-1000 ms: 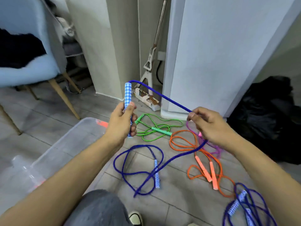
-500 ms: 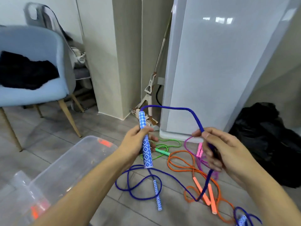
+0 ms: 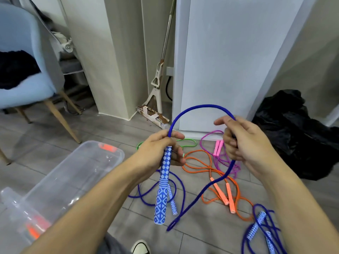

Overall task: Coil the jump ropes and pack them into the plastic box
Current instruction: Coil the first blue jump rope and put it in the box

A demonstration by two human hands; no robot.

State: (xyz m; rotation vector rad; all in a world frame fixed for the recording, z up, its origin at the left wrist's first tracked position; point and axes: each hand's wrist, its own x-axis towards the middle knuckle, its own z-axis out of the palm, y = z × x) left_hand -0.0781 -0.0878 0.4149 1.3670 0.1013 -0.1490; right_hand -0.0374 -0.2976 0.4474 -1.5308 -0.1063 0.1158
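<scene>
Head view: a blue rope is held between both hands above the floor. The left hand is closed around the top of a blue-and-white patterned handle, whose long axis runs nearly upright, with the free end pointing down and toward the near side. From the top of this grip the rope is arched up and to the right, where it is clasped in the curled fingers of the right hand. Below that hand the rope is run down and left to a bend near the floor. How the cord passes through the right palm is hidden by the fingers.

A second patterned handle is seen just behind the held one, among blue loops on the floor. An orange rope, a pink rope and a green rope are spread beyond the hands; the green one is largely hidden by the left hand. Another blue rope is cut off at the near right edge. The clear plastic box is placed at the near left, well apart from the held handle, its near end cut off by the left forearm.
</scene>
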